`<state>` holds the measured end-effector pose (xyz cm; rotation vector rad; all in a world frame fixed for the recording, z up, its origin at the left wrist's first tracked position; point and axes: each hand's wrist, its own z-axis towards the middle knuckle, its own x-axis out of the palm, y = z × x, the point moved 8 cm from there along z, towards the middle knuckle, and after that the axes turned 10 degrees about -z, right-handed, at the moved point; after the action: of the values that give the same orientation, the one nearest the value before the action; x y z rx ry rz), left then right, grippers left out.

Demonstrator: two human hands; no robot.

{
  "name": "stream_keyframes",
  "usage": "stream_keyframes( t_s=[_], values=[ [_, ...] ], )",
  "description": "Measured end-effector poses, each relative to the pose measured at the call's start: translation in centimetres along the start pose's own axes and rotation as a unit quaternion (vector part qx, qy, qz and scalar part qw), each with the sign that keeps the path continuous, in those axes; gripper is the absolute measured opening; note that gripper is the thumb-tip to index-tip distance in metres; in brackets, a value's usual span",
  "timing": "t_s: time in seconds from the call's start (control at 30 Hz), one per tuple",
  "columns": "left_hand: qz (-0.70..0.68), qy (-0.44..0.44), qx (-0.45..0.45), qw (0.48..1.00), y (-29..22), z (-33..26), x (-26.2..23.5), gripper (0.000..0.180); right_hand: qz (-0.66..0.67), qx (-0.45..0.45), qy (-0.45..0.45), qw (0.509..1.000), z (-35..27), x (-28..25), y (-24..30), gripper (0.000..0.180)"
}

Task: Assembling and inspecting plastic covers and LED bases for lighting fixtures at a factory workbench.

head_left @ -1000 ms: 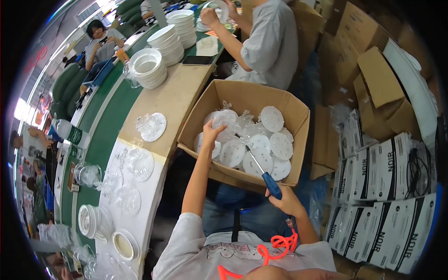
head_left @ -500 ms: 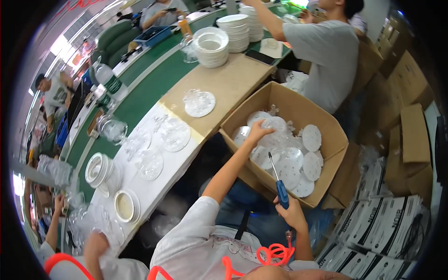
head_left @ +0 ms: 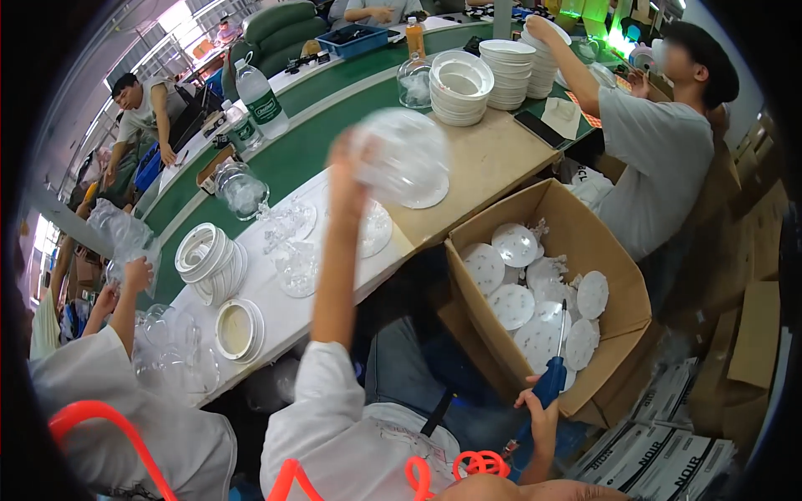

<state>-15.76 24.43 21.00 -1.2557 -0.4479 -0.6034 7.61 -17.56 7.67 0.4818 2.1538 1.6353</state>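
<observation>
My left hand [head_left: 347, 163], blurred by motion, is raised over the bench and closed on the edge of a round white disc [head_left: 408, 150] with clear plastic about it. Below that disc, another white disc [head_left: 428, 194] lies on the tan board. My right hand [head_left: 537, 413] grips a blue power screwdriver [head_left: 551, 380], its long thin bit pointing up in front of the open cardboard box [head_left: 589, 238]. Inside the box are several white discs [head_left: 513, 244] dotted with small marks, with clear plastic pieces among them. An orange coiled hose [head_left: 422, 476] crosses near my chest.
Clear plastic parts [head_left: 298, 269] and stacked white rings [head_left: 219, 267] sit on the white bench top [head_left: 276, 330]. Further off stand white ring stacks [head_left: 460, 88], a phone [head_left: 539, 129] and bottles [head_left: 261, 100]. Co-workers sit at left and right. Printed cartons [head_left: 660, 468] lie at lower right.
My left hand has come up out of the box and leftward over the bench, now with a white disc in it. The screwdriver has shifted right and stands more upright. The view has turned.
</observation>
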Motion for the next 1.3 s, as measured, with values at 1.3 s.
stream_keyframes(
  t_s=[1.3],
  values=[
    [0.270, 0.442, -0.101, 0.849, -2.3, -22.9, 3.7, 0.044, -0.103, -0.013, 0.225, 0.969, 6.5, 18.9, -3.4, 0.065]
  ],
)
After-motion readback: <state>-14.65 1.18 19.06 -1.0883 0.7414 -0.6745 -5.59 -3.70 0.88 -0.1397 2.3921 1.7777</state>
